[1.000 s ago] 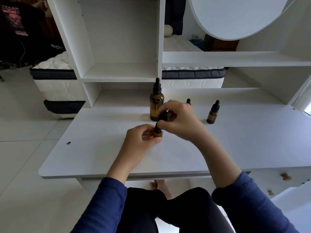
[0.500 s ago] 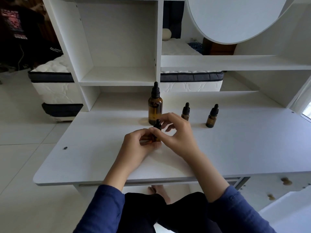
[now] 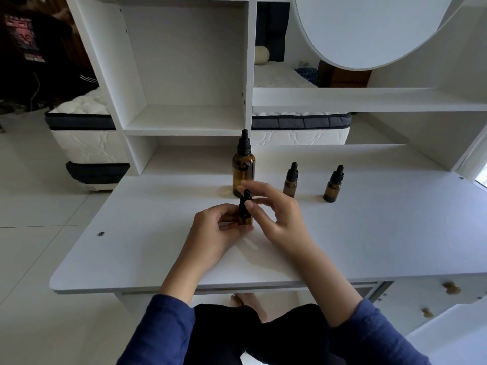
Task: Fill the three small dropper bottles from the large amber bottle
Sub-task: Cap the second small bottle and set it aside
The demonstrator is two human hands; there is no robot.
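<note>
A small dropper bottle (image 3: 245,213) stands upright on the white desk (image 3: 147,248) near its middle, gripped between both hands. The left hand (image 3: 216,229) curls around the amber body of this bottle, its fingers closed on the glass from the left side. The right hand (image 3: 274,210) comes in from the right: thumb and forefinger pinch the black dropper cap (image 3: 246,198), while the other fingers fan loosely above and behind it. Both forearms reach forward from dark blue sleeves (image 3: 163,330) at the near edge of the desk.

Just behind the hands stands the large amber bottle (image 3: 243,167), upright, with its black dropper cap on. To its right, a second small dropper bottle (image 3: 290,180) stands capped, and further right a third small dropper bottle (image 3: 333,184), also capped and upright; the two are apart from each other and from the large one.

Beyond the desk rise white shelves (image 3: 184,119), and behind them lies a mattress (image 3: 300,127) on the floor.
</note>
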